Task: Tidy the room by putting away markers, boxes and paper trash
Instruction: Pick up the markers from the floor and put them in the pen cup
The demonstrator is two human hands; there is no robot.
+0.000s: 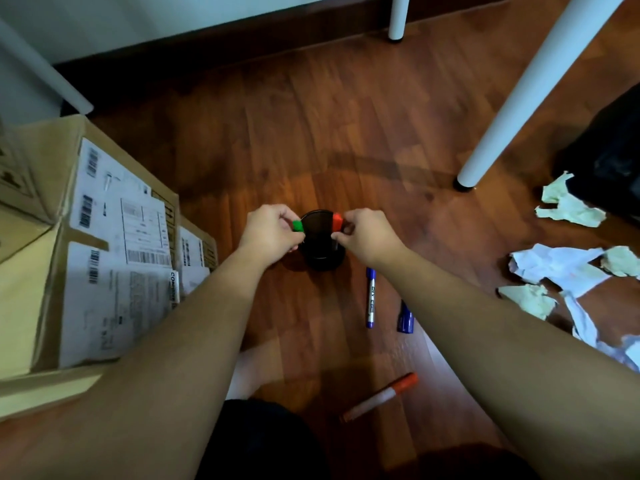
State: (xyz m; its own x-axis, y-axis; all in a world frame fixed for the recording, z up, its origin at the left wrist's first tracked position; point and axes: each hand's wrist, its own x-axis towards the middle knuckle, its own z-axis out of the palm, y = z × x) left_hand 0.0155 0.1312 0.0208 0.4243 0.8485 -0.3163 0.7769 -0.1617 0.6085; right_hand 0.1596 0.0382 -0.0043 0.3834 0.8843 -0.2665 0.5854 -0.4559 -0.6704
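A black round holder point(320, 242) stands on the wooden floor in the middle of the view. My left hand point(272, 233) grips a green-capped marker point(297, 225) at the holder's left rim. My right hand point(367, 235) grips a red-capped marker point(337, 221) at its right rim. Only the caps show. On the floor nearer me lie a blue marker point(370, 297), a second blue marker point(406, 318) partly under my right forearm, and an orange marker point(381, 396). Crumpled paper point(554, 268) is scattered at the right.
Cardboard boxes point(86, 244) with shipping labels are stacked at the left, close to my left arm. White table legs point(530, 88) slant down at the upper right, and another leg point(398, 15) stands by the wall. A black bag point(613, 154) sits at the right edge behind more crumpled paper point(568, 202).
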